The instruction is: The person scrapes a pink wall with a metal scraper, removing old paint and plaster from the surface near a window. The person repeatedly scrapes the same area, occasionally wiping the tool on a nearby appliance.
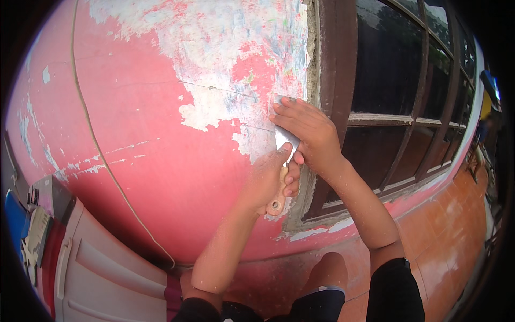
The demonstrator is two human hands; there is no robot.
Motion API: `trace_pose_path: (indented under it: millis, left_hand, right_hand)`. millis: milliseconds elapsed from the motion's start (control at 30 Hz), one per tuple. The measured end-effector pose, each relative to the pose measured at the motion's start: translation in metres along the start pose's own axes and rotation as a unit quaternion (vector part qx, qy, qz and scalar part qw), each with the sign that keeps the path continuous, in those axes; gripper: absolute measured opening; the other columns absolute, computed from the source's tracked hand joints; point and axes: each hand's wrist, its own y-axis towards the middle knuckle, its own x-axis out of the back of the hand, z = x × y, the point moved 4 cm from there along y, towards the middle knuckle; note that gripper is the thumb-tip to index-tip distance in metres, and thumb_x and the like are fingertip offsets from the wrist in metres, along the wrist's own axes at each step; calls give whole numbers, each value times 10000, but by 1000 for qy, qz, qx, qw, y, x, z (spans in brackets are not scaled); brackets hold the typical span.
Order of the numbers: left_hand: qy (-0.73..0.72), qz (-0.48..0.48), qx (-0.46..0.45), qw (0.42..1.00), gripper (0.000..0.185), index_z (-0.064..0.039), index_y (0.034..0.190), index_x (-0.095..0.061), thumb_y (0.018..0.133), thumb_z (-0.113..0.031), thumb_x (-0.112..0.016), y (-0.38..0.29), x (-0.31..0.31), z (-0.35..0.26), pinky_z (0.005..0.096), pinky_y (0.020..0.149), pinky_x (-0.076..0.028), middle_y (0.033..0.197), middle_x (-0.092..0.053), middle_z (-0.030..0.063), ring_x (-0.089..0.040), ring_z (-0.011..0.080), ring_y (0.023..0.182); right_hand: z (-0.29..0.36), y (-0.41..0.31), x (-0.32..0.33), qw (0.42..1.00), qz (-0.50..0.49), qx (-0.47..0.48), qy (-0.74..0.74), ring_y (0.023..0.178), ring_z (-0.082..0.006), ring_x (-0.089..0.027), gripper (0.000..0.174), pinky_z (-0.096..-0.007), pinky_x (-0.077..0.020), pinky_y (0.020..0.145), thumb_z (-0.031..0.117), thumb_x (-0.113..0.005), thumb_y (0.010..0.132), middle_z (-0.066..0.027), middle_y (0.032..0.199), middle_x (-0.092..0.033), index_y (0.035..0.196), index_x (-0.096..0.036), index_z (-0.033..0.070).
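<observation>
My left hand [271, 177] is closed around the wooden handle of a putty knife [285, 137], its thumb on the metal near the handle. The blade points up and lies against the pink painted wall [173, 181]. The fingers of my right hand [307, 126] lie flat over the blade and hide part of it; the palm is beside the window frame. Around and above the blade, pink paint is gone in ragged patches, with a whitish, streaked surface [209, 52] showing. A thin crack runs across the wall to the left of the blade.
A dark brown wooden window frame [338, 72] with glass panes stands at right, its plaster edge rough. A cord [90, 124] hangs down the wall at left. A pale plastic container [108, 273] with items behind it stands lower left. Orange floor tiles [434, 241] lie lower right.
</observation>
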Motion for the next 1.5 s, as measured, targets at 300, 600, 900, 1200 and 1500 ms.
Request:
trace_pose_path:
  millis: [300, 600, 900, 1200, 1500]
  left_hand:
    - [20, 11, -2, 1000, 354, -59, 992, -525, 1111, -364, -389, 1, -1, -4, 300, 517, -386, 602, -402, -10, -387, 123, 462]
    - [0, 3, 14, 1000, 349, -57, 996, -519, 1108, -365, -397, 0, -1, -6, 303, 516, -380, 596, -405, -8, -385, 123, 455]
    - [-10, 0, 37, 999, 364, -37, 997, -528, 1109, -356, -395, 0, 2, -4, 293, 502, -380, 616, -405, -1, -384, 124, 471]
    - [38, -20, 41, 998, 360, -34, 1009, -527, 1110, -351, -390, -2, 4, -3, 292, 505, -385, 616, -395, -4, -392, 121, 474]
    - [131, 1, 30, 991, 423, -23, 1011, -564, 1104, -407, -411, -26, 10, 20, 267, 486, -382, 644, -454, 10, -461, 124, 505]
  right_hand:
    - [1, 4, 2, 1000, -13, -10, 7, 1254, -301, -628, 390, -465, -476, 1096, 123, -638, 776, -105, 1240, -712, 1151, -733, 69]
    - [0, 6, 3, 1000, -15, -14, 10, 1250, -303, -629, 409, -470, -477, 1098, 131, -649, 758, -109, 1243, -708, 1153, -729, 61]
    - [1, 5, 2, 999, -20, -28, 9, 1264, -309, -620, 417, -471, -468, 1101, 150, -642, 754, -116, 1233, -710, 1152, -727, 57]
    - [3, 1, 1, 999, -15, -29, 11, 1264, -318, -625, 375, -477, -474, 1098, 158, -690, 792, -119, 1246, -712, 1152, -731, 60]
    - [28, -22, 12, 995, 66, -71, 15, 1355, -330, -548, 473, -501, -407, 1156, 78, -696, 737, -121, 1340, -664, 1210, -708, 70]
